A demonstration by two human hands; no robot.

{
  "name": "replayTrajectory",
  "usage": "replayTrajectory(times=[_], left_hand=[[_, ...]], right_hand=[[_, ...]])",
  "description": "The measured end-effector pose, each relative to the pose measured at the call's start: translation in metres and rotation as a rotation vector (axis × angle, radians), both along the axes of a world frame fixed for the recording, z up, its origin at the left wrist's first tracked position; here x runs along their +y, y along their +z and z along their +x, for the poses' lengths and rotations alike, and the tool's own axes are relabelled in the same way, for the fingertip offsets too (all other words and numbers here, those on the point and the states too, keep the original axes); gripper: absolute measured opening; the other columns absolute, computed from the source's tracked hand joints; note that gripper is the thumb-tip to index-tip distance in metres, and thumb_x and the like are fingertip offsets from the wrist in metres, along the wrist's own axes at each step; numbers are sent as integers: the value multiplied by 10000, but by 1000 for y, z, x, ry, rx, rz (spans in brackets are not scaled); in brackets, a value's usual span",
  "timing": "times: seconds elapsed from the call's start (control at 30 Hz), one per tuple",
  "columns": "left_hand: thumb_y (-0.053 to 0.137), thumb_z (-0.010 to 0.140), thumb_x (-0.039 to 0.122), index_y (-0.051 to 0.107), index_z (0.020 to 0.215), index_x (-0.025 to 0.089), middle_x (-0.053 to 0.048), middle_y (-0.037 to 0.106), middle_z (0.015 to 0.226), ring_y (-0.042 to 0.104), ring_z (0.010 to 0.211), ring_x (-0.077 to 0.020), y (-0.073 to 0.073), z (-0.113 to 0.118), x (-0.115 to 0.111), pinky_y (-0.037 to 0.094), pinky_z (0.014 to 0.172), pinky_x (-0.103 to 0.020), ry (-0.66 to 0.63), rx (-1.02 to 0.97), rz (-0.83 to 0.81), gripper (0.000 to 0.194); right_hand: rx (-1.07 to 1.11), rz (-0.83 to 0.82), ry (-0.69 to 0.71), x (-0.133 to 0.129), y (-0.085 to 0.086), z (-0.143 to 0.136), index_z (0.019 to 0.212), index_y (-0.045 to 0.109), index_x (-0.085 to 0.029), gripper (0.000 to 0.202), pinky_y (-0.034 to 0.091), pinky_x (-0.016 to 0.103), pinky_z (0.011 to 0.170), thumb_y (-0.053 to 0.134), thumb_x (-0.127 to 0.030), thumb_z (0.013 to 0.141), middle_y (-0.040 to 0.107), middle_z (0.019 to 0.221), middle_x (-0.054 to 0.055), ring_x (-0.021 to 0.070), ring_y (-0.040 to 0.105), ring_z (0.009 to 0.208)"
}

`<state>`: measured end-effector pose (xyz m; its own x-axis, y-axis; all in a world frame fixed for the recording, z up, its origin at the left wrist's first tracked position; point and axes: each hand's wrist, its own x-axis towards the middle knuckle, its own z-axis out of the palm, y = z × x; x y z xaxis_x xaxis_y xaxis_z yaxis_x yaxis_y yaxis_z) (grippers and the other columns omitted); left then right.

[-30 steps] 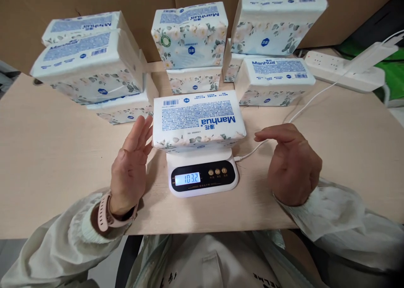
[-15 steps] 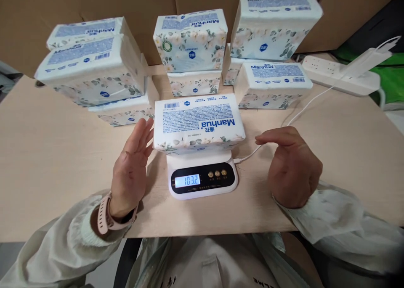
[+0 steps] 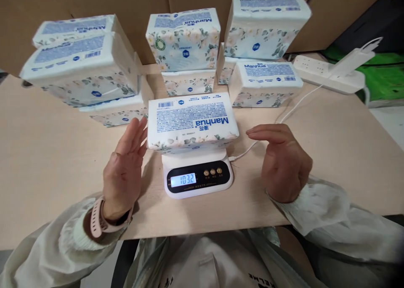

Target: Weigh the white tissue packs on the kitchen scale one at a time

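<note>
A white and blue Manhua tissue pack [image 3: 192,122] lies on a small white scale [image 3: 198,178], whose lit display reads 103.2. At the pack's left end is my left hand [image 3: 123,170], fingers stretched out, palm facing inward; whether the fingertips touch the pack is unclear. My right hand [image 3: 282,162] stands to the right of the pack with a gap between them, its fingers extended toward the pack and nothing held. A pink watch strap [image 3: 98,220] circles the left wrist.
Behind the scale stand stacked tissue packs at left [image 3: 85,77], centre [image 3: 184,48] and right [image 3: 261,35]. A white power strip [image 3: 331,75] lies at the back right, and a white cable [image 3: 296,105] runs to the scale. Cardboard [image 3: 126,6] rises behind.
The whole view has shifted slightly, so things appear a little further left. Both hands keep nearly the same pose beside the pack, and the display reading is unchanged.
</note>
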<state>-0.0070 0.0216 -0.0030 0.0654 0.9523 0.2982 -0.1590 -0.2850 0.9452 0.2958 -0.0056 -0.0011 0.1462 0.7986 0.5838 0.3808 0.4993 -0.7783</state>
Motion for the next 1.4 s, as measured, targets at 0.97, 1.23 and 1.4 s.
replayTrajectory(times=[0.97,1.23,1.4], left_hand=[[414,1130,565,625,1557,382,69,517,1682,395,1644,-265,0,-2,-4,376,1372,-446,-49,19,25,510],[449,1118,543,524,1645,294,-13,371,1777,258,1700,-306,12,4,-25,225,1431,-515,-172,77,-12,588],[606,1073,461,735,1408,282,-29,603,1607,430,1616,-309,28,-12,-45,350,1378,-465,257,-57,23,401]], right_hand=[[24,-171,47,-1,-6,-2,1439,677,-382,370,511,553,1221,533,-390,1098,735,1436,11,283,666,1371],[-109,-402,377,-7,12,-18,1700,279,-508,674,341,659,1359,548,-489,1083,386,1792,-46,344,382,1656],[-196,-484,640,-1,51,-62,1757,136,-374,844,291,651,1385,557,-580,1055,262,1843,42,364,306,1690]])
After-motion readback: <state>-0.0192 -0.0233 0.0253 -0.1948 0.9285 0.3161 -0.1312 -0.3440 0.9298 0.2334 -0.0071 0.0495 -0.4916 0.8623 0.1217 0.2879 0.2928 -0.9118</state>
